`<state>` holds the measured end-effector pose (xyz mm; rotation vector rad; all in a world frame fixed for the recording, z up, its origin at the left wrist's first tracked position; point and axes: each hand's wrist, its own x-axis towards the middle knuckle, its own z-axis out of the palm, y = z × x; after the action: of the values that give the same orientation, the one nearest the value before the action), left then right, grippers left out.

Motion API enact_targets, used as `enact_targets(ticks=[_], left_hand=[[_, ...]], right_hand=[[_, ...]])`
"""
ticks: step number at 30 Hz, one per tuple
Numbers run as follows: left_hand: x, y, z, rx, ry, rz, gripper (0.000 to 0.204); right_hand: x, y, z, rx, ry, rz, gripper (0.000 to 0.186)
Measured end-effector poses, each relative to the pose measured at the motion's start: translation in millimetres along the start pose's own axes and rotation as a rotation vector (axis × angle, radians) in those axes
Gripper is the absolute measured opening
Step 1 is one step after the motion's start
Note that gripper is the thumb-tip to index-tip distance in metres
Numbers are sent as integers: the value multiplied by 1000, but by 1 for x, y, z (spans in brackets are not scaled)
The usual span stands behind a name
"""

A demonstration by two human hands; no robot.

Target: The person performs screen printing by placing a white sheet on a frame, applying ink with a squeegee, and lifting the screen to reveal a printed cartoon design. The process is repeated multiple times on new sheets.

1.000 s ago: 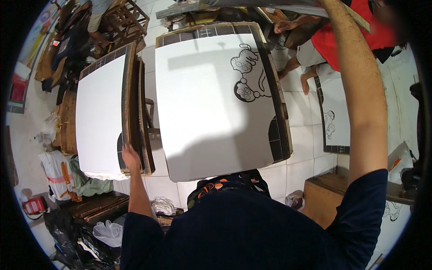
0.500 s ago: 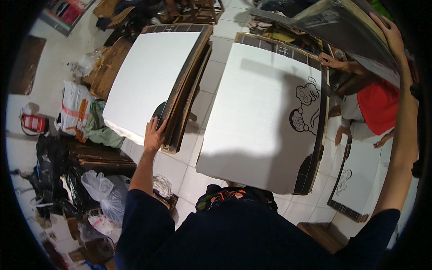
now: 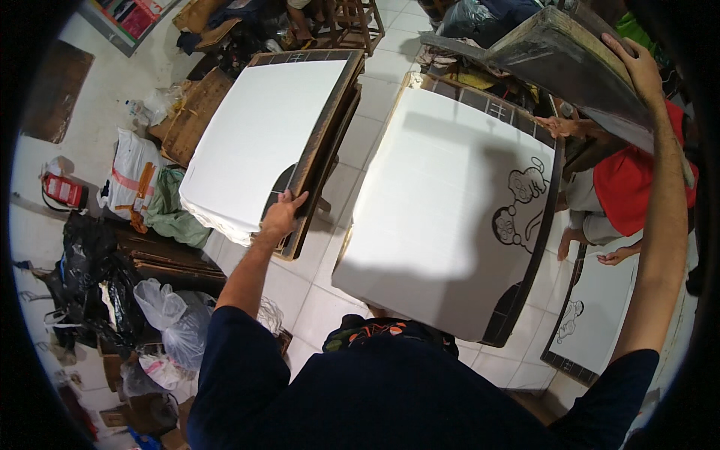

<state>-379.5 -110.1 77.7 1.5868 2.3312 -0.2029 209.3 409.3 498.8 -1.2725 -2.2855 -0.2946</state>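
My left hand (image 3: pixel 282 208) rests with fingers spread on the dark right edge of the left white-covered board (image 3: pixel 251 135), which lies on a stack of boards. My right hand (image 3: pixel 628 61) grips the upper edge of a large, tilted dark-grey framed panel (image 3: pixel 561 67), held up at the upper right. Below the panel lies the middle board (image 3: pixel 420 210), covered in white material with black cartoon line figures (image 3: pixel 517 210) along its right side and dark, marked strips at its top and right edges.
A co-worker in red (image 3: pixel 626 195) crouches at right; their hand (image 3: pixel 555 124) touches the middle board's corner. Another board (image 3: pixel 592 307) with a drawing lies lower right. Bags (image 3: pixel 180 326), cardboard (image 3: pixel 191 112), a red extinguisher (image 3: pixel 64 191) and a wooden stool (image 3: pixel 352 22) surround the tiled walkway (image 3: pixel 307 300).
The view has swung, shifting the boards rightward in the picture. More of the panel in my right hand now shows, tilted at upper right. The co-worker's hand has come to the middle board's corner.
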Motion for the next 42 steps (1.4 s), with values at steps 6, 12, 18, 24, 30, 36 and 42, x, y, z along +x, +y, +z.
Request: enact_targets(ticks=[6, 12, 18, 24, 30, 36, 42], left_hand=[[-3, 132, -5, 37, -10, 91, 80], [-101, 318, 13, 118, -6, 308, 62], [-143, 137, 120, -271, 657, -254, 77], [-207, -25, 152, -786, 379, -866, 73], [-155, 47, 97, -565, 530, -774, 79], [-92, 106, 75, -645, 353, -544, 78], [-75, 136, 84, -597, 243, -411, 91]], right_hand=[[-16, -2, -5, -34, -13, 197, 111], [-9, 6, 0, -81, -44, 277, 118], [-15, 14, -1, -41, -22, 118, 109], [-34, -23, -7, -61, 40, 137, 101], [-59, -81, -40, 63, 54, 241, 72], [-55, -85, -41, 60, 70, 222, 74], [-36, -66, -38, 92, 59, 185, 76]])
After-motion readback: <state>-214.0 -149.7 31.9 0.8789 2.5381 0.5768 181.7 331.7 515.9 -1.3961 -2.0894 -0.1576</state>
